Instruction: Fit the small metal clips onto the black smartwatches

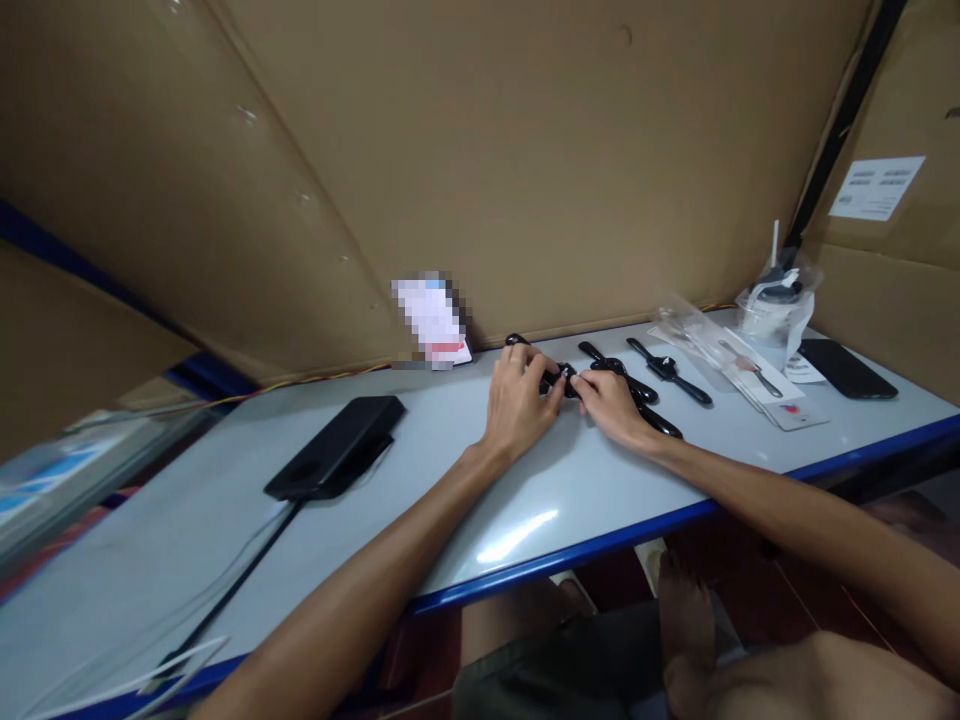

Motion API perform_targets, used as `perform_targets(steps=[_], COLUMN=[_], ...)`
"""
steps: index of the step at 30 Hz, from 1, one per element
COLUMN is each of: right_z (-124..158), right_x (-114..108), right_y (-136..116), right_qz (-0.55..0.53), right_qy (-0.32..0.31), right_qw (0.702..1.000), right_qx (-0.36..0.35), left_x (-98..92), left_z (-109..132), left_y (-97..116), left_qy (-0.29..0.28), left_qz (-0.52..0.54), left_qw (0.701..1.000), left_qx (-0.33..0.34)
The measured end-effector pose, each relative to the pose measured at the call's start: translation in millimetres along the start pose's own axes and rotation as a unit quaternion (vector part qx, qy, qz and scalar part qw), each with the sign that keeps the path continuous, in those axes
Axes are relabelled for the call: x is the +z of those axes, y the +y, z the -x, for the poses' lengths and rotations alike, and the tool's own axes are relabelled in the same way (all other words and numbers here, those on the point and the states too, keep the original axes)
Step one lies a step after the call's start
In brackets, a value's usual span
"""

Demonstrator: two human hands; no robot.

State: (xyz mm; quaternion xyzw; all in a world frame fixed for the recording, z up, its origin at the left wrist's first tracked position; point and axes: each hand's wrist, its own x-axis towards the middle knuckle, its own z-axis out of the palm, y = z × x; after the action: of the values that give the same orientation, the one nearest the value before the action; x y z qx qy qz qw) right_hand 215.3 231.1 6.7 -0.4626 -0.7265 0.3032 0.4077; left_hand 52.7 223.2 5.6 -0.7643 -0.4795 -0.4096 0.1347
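Both hands are closed on a black spokeshave (568,377) just above or on the table; its middle shows between my fingertips. My left hand (520,392) grips its left side, and a rounded handle end sticks out beyond the knuckles. My right hand (611,402) pinches near the middle from the other side, with fingers and thumb drawn together. Behind the right hand lies a second black spokeshave (637,386), partly covered. A third spokeshave (667,368) rests farther right, fully in sight, with small metal screws at its centre.
Clear plastic packets (761,375) with printed cards lie at the right, beside a bagged cup with a straw (772,305) and a black phone (847,368). A lit phone (435,318) leans on the cardboard wall (525,160). A black box-shaped device (337,447) with cables sits left.
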Motion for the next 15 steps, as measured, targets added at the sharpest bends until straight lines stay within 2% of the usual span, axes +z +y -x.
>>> perform_targets(steps=[4,9,15], right_z=[-0.2,0.1,-0.1], right_x=[0.2,0.1,-0.1], right_y=[0.5,0.5,0.3], right_qz=[-0.009,0.007,0.009], right_qy=[0.004,0.000,0.007], right_qw=[1.000,1.000,1.000], right_qx=[0.005,-0.007,0.001], left_x=[-0.7,-2.0,-2.4], left_z=[-0.3,0.1,-0.2], left_y=[-2.2,-2.1,-1.0], left_qy=[-0.008,-0.016,0.010], left_qz=[0.020,0.046,0.032], left_qw=[0.999,0.997,0.999], left_qx=[0.042,0.058,0.010])
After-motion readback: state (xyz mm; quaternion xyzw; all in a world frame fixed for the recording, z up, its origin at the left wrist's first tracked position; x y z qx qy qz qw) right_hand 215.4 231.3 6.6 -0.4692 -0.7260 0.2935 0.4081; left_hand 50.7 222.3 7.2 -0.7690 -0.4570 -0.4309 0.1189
